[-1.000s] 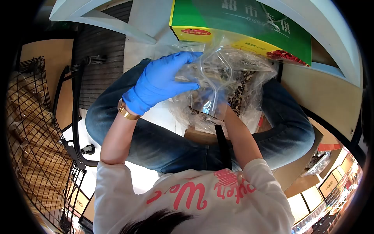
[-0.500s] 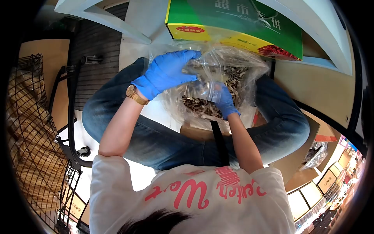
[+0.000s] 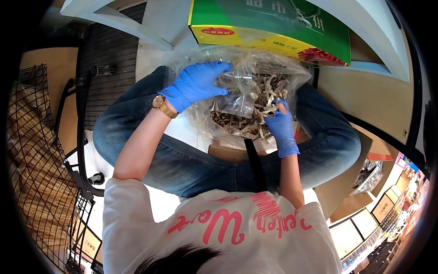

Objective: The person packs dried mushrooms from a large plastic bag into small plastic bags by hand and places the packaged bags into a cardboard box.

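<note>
My left hand, in a blue glove, grips a small clear zip bag at its left side. The bag hangs over a large open clear plastic sack lying between my legs. Thin brown and pale dried mushrooms lie in the sack. My right hand, also gloved in blue, is closed around a bunch of dried mushrooms at the sack's right side, just right of the zip bag. Some pieces stick out past its fingertips.
A green and yellow carton stands just beyond the sack, under a white frame. A black wire cart with a long straw-coloured load is at left. An open cardboard box sits at right.
My right hand has come from behind the zip bag, moving right and toward me, and now shows a bunch of dried mushrooms. My left hand stays nearly in place with the bag.
</note>
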